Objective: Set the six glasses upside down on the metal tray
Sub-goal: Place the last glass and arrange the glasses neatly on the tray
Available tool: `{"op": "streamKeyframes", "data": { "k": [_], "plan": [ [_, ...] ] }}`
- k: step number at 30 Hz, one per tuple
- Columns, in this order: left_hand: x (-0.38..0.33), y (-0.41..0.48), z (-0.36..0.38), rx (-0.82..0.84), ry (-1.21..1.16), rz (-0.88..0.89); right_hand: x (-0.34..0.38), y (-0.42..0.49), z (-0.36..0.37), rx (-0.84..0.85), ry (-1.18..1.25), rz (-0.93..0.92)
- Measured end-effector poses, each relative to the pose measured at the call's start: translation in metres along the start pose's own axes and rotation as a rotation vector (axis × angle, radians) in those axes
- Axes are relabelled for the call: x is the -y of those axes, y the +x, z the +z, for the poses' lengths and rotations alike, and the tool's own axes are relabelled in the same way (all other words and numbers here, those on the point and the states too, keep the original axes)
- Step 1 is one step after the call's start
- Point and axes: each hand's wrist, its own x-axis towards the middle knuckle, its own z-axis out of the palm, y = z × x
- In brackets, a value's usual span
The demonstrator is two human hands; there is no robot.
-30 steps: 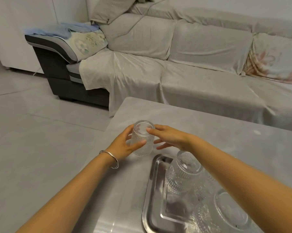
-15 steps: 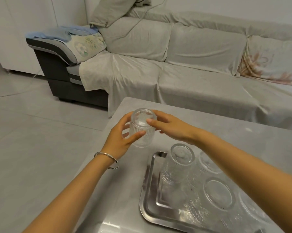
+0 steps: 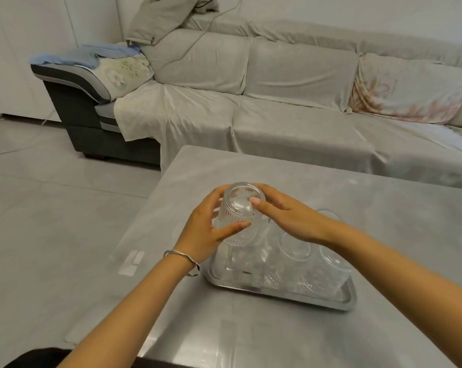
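Head | inverted glass [image 3: 240,217] over tray [image 3: 341,304] corner | clasped between left hand [image 3: 206,235], right hand [image 3: 291,219] fingers

sofa [image 3: 291,83]: grey, cloth-draped | floor [image 3: 51,208]: grey tile | wall [image 3: 357,14]: white

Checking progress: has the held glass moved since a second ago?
Yes. The glass, held by both hands, moved from beside the metal tray to above its left end.
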Motion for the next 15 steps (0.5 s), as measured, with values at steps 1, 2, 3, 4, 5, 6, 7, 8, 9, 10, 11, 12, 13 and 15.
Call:
{"op": "streamKeyframes", "data": {
  "k": [1,2,3,4,5,6,7,8,9,10,11,12,13,15],
  "plan": [
    [0.000,-0.004,0.004,0.008,0.002,-0.012,-0.004,-0.006,0.002,-0.005,-0.004,-0.001],
    [0.000,-0.008,0.008,0.016,0.000,-0.023,-0.008,-0.011,0.004,-0.008,-0.004,-0.001],
    [0.001,-0.012,0.012,0.020,-0.009,-0.033,-0.012,-0.016,0.005,-0.012,-0.002,-0.002],
    [0.003,-0.016,0.016,0.019,-0.025,-0.041,-0.017,-0.021,0.007,-0.021,-0.006,-0.003],
    [0.005,-0.020,0.019,0.014,-0.043,-0.052,-0.021,-0.025,0.008,-0.033,-0.024,-0.001],
    [0.008,-0.023,0.022,0.010,-0.055,-0.067,-0.025,-0.029,0.010,-0.047,-0.055,0.006],
    [0.010,-0.025,0.026,0.006,-0.061,-0.084,-0.029,-0.032,0.011,-0.061,-0.086,0.018],
    [0.014,-0.028,0.029,0.004,-0.064,-0.102,-0.033,-0.034,0.013,-0.072,-0.106,0.033],
    [0.017,-0.030,0.032,0.002,-0.067,-0.117,-0.037,-0.036,0.016,-0.081,-0.114,0.045],
    [0.020,-0.032,0.036,-0.002,-0.074,-0.130,-0.041,-0.038,0.019,-0.088,-0.115,0.051],
    [0.023,-0.033,0.039,-0.006,-0.083,-0.140,-0.044,-0.039,0.022,-0.091,-0.118,0.055],
    [0.026,-0.035,0.042,-0.009,-0.091,-0.148,-0.047,-0.040,0.025,-0.092,-0.127,0.062],
    [0.029,-0.035,0.045,-0.009,-0.095,-0.154,-0.048,-0.040,0.028,-0.093,-0.140,0.072],
    [0.035,-0.037,0.049,-0.004,-0.094,-0.169,-0.051,-0.041,0.032,-0.095,-0.156,0.080]
  ]
}}
